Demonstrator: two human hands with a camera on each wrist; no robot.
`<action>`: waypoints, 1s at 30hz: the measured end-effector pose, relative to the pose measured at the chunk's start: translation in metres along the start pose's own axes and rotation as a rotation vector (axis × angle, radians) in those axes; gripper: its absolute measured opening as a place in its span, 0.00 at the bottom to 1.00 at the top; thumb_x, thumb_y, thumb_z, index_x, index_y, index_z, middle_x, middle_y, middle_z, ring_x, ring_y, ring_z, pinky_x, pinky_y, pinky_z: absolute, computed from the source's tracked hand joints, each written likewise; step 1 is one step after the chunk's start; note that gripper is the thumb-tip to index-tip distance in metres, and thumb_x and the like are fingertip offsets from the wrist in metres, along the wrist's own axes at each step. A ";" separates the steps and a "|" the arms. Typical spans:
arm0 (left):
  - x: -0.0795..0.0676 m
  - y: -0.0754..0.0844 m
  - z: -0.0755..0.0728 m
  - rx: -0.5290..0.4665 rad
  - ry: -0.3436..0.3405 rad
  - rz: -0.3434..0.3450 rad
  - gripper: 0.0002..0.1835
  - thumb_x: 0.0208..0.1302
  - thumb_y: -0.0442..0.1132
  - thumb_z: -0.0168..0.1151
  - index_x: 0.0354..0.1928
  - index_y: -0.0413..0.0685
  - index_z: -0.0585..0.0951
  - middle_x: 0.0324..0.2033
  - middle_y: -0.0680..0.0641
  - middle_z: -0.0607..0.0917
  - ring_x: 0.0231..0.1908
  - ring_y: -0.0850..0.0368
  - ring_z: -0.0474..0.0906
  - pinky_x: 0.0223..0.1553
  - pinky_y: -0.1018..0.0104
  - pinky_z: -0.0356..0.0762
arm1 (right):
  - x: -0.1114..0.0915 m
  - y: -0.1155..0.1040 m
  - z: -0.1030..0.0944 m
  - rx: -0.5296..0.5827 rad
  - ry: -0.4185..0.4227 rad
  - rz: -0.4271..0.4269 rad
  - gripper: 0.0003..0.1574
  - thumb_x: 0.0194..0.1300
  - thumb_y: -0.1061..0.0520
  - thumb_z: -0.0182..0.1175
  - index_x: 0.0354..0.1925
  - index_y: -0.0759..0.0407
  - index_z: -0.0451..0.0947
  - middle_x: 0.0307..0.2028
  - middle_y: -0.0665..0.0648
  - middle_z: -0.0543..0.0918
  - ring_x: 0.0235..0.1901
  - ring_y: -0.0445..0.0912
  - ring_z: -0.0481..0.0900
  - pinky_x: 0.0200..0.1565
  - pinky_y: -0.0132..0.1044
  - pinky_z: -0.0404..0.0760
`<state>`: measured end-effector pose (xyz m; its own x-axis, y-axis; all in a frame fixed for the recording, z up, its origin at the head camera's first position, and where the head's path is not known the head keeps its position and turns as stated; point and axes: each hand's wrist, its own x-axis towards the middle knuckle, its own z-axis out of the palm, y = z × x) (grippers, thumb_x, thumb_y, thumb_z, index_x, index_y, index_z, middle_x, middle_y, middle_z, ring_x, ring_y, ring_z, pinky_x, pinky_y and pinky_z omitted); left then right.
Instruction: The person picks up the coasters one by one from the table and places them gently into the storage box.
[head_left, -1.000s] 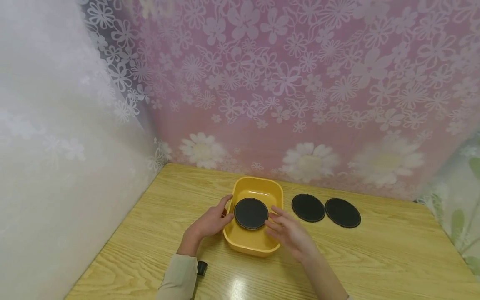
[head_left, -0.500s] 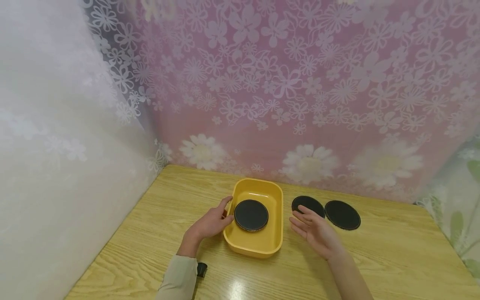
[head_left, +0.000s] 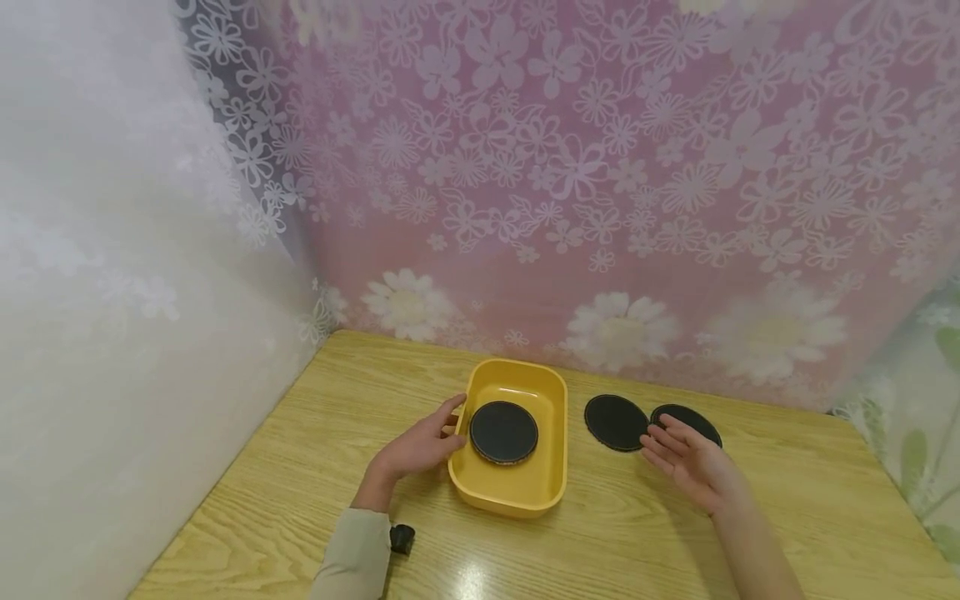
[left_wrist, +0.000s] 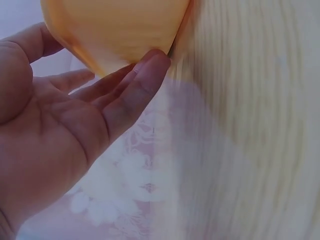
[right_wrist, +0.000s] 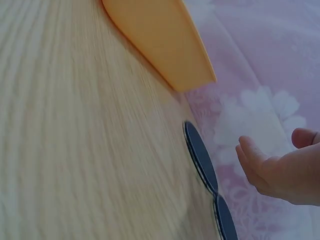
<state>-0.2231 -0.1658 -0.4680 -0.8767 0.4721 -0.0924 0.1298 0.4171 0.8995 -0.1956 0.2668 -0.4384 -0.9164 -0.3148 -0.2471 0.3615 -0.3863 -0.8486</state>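
A yellow rectangular basin (head_left: 551,483) stands on the wooden table. Inside it lies a round black coaster (head_left: 504,432) with a stitched-looking edge. My left hand (head_left: 417,448) rests against the basin's left side, fingers and thumb touching the wall and rim; the left wrist view shows fingertips (left_wrist: 154,67) on the outer wall. Two more black coasters lie right of the basin, the nearer one (head_left: 615,422) and the farther one (head_left: 688,417) edge to edge. Over the farther coaster hovers my right hand (head_left: 693,471), fingers loosely extended and holding nothing, partly hiding it.
A floral pink cloth (head_left: 525,183) hangs along the table's back edge, and a pale cloth (head_left: 135,333) borders its left side. Wood-grained tabletop (head_left: 570,550) stretches in front of the basin. A small black object (head_left: 402,538) sits at my left wrist.
My right hand has moved from over the basin's right side, past the nearer coaster, to the farther coaster. The left hand stays at the basin, and the coaster inside stays put.
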 end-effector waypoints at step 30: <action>-0.002 0.000 -0.003 -0.065 -0.023 -0.018 0.38 0.74 0.42 0.54 0.80 0.55 0.49 0.63 0.37 0.71 0.53 0.49 0.78 0.47 0.54 0.79 | 0.024 -0.036 -0.085 -0.605 0.392 0.083 0.49 0.77 0.52 0.48 0.77 0.66 0.30 0.75 0.73 0.34 0.74 0.66 0.40 0.56 0.34 0.77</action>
<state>-0.2234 -0.1693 -0.4667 -0.8678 0.4826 -0.1181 0.0831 0.3753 0.9232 -0.2450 0.3468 -0.4532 -0.9252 0.0557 -0.3754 0.3785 0.2083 -0.9018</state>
